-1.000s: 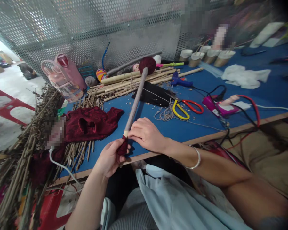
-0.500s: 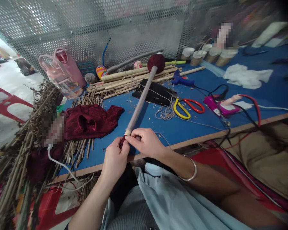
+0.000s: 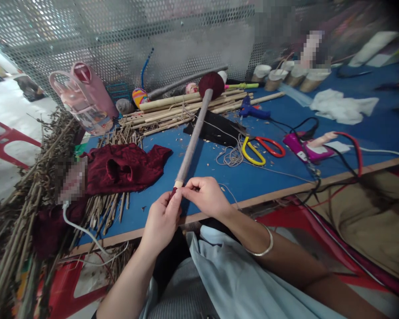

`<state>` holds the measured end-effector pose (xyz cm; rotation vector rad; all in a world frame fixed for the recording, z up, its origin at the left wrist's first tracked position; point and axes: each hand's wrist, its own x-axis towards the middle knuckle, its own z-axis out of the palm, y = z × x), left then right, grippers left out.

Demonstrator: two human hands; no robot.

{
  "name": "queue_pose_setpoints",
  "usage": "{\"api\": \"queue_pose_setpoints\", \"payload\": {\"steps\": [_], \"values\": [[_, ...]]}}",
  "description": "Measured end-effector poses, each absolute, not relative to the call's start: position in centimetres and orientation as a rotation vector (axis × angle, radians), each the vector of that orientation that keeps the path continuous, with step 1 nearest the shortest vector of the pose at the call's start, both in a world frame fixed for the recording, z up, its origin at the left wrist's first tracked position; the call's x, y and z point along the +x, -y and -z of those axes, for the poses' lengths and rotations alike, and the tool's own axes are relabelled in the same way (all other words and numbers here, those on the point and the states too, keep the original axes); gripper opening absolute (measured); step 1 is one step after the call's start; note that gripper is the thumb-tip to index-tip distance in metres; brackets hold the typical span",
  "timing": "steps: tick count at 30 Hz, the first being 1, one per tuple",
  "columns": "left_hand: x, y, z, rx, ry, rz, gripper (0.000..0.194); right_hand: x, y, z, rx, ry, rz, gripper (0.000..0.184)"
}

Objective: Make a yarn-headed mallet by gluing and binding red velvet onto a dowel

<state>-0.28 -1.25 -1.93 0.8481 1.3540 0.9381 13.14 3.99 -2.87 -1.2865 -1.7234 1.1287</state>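
Note:
I hold a long grey stick (image 3: pixel 193 141) slanting away from me over the blue table (image 3: pixel 252 177); a round dark red velvet ball (image 3: pixel 212 84) caps its far end. My left hand (image 3: pixel 162 221) is wrapped round the near end, which is covered in dark red cloth. My right hand (image 3: pixel 206 196) pinches the stick just below a pale band, fingers pressed together beside my left thumb. A silver bangle (image 3: pixel 264 241) circles my right wrist.
Dark red velvet cloth (image 3: pixel 126 166) lies left on a pile of twigs (image 3: pixel 29 199). Bamboo sticks (image 3: pixel 186 108), black cloth (image 3: pixel 216 126), yellow-red scissors (image 3: pixel 259 148), a blue glue gun (image 3: pixel 251 110), string, cables, a pink device (image 3: pixel 302 148), white cloth (image 3: pixel 342 106) and a pink jug (image 3: pixel 83 99) crowd the table.
My left hand has turned from palm-up under the stick's end to gripping it from beside. The two hands have drawn together; the stick's ball end swayed slightly.

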Motion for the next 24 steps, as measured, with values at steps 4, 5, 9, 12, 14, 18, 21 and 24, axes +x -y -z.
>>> {"api": "queue_pose_setpoints", "payload": {"steps": [4, 5, 9, 12, 14, 18, 21, 24], "values": [[-0.3, 0.9, 1.6, 0.769, -1.317, -0.927, 0.032, 13.2, -4.7, 2.8, -1.240, 1.765, -1.205, 0.030], [-0.4, 0.7, 1.5, 0.739, -1.302, -0.930, 0.030, 13.2, -4.8, 2.8, -1.207, 1.783, -1.211, 0.031], [-0.7, 0.4, 0.8, 0.610, -1.190, -0.944, 0.030, 13.8, -5.1, 2.7, -1.116, 1.653, -1.247, 0.039], [-1.0, 0.5, 0.5, 0.544, -1.092, -0.913, 0.031, 14.1, -4.8, 2.6, -1.083, 1.494, -1.306, 0.038], [-1.2, 0.5, 0.6, 0.498, -1.048, -0.893, 0.035, 14.0, -4.4, 2.5, -1.065, 1.498, -1.296, 0.030], [-1.4, 0.6, 0.8, 0.430, -0.962, -0.874, 0.047, 13.6, -3.8, 2.5, -1.048, 1.576, -1.269, 0.017], [-1.3, 0.7, 0.8, 0.423, -0.943, -0.883, 0.052, 13.6, -3.8, 2.7, -1.025, 1.608, -1.246, 0.017], [-1.0, 1.0, 0.9, 0.449, -0.980, -0.915, 0.057, 13.8, -3.8, 2.8, -1.021, 1.609, -1.195, 0.007]]}}
